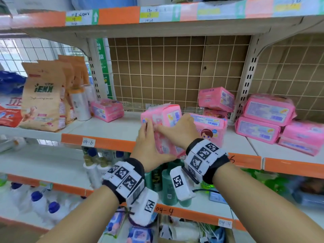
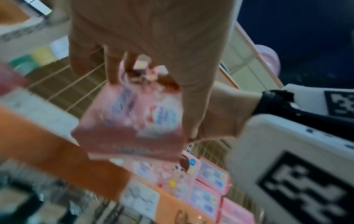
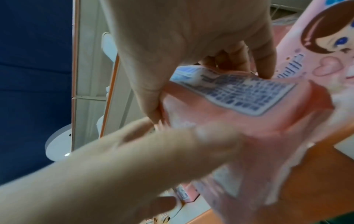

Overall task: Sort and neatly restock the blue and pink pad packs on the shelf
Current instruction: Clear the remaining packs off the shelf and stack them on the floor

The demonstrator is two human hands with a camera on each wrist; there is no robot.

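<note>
A pink pad pack (image 1: 164, 120) is held in both hands just above the front of the white middle shelf (image 1: 112, 127). My left hand (image 1: 149, 142) grips its left side and underside. My right hand (image 1: 175, 130) grips its top right, fingers curled over the far edge. In the left wrist view the pink pad pack (image 2: 134, 115) hangs blurred below my left hand (image 2: 153, 45). In the right wrist view my right hand (image 3: 191, 37) clasps the pink pad pack (image 3: 249, 106) by its printed label. Close on the right stands an upright pink pack with a cartoon girl (image 1: 210, 132).
Two stacked pink packs (image 1: 216, 99) sit at the back by the wire grid. One pink pack (image 1: 107, 110) lies at the left, beside tan bags (image 1: 43, 97). The right bay holds several stacked pink packs (image 1: 268, 111). Bottles (image 1: 168, 183) fill the shelf below.
</note>
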